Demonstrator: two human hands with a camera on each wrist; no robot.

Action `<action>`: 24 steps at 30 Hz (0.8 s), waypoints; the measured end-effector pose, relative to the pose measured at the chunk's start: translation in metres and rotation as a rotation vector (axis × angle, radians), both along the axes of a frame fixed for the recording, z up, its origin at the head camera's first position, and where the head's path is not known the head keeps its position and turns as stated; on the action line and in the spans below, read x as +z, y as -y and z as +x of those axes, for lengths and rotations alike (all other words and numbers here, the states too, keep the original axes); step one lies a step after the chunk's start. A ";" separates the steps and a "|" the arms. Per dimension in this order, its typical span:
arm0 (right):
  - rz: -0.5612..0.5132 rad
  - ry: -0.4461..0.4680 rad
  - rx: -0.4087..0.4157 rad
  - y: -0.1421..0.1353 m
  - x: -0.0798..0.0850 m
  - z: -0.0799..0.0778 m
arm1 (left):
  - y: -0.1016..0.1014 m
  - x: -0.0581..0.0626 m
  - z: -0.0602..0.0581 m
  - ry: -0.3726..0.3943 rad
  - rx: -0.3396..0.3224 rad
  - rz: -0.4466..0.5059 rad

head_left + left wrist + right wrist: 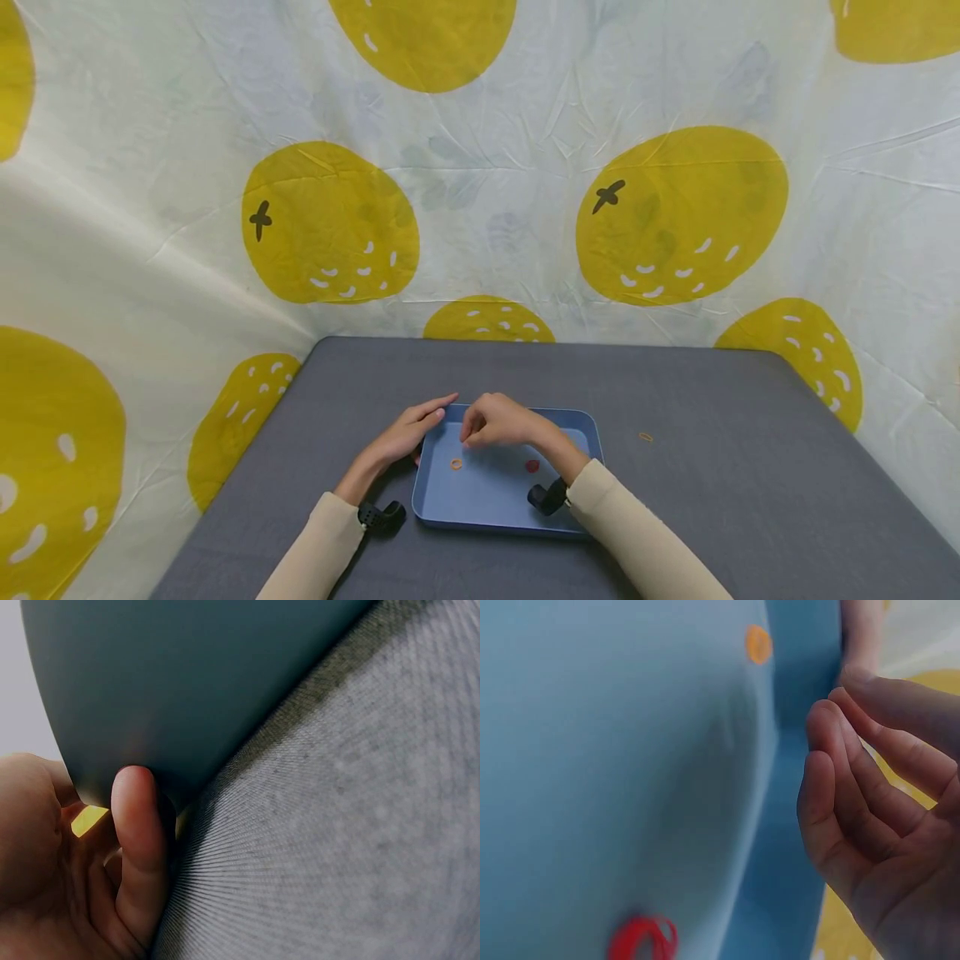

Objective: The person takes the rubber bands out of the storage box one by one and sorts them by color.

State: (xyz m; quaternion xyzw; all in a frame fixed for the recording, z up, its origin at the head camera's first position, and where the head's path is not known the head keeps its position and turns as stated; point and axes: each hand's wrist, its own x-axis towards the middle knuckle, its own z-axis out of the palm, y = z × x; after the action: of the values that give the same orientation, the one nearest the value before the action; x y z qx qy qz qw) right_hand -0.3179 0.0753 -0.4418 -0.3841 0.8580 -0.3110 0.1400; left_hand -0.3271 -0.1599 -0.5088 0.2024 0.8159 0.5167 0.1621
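Observation:
A blue tray [480,504] lies on the table. My left hand [405,433] holds its back left corner, the thumb by the rim and a finger [139,817] against the outer wall in the left wrist view. Over the tray's back part hovers my right hand [498,421], fingers loosely bent and thumb near the index fingertip. Nothing shows between those fingers [819,787] in the right wrist view. Inside the tray are an orange rubber band [456,464], left of centre, and a bunched red rubber band [532,466], partly seen as thin loops in the right wrist view.
On the grey tabletop [720,500], right of the tray, lies another orange band [646,437]. A white curtain [495,208] printed with big yellow fruit hangs behind the table and at its sides. Each wrist wears a black camera [382,518].

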 end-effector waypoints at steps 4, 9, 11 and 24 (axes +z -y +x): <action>0.019 0.018 0.017 0.009 -0.009 -0.001 | 0.001 0.000 -0.001 -0.015 -0.017 0.011; 0.019 0.066 0.009 0.016 -0.015 0.002 | 0.001 -0.002 -0.002 -0.023 -0.041 0.011; 0.023 0.070 0.007 0.018 -0.016 0.003 | 0.001 -0.001 -0.002 -0.020 -0.044 0.015; 0.077 0.012 -0.003 0.028 -0.023 0.005 | -0.003 0.022 0.013 -0.020 -0.066 0.055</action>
State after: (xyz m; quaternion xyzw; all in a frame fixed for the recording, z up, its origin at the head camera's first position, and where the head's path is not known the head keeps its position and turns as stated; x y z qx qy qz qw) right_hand -0.3133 0.0473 -0.4647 -0.3753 0.8691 -0.2801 0.1594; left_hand -0.3141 -0.1572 -0.4867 0.2387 0.7959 0.5313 0.1651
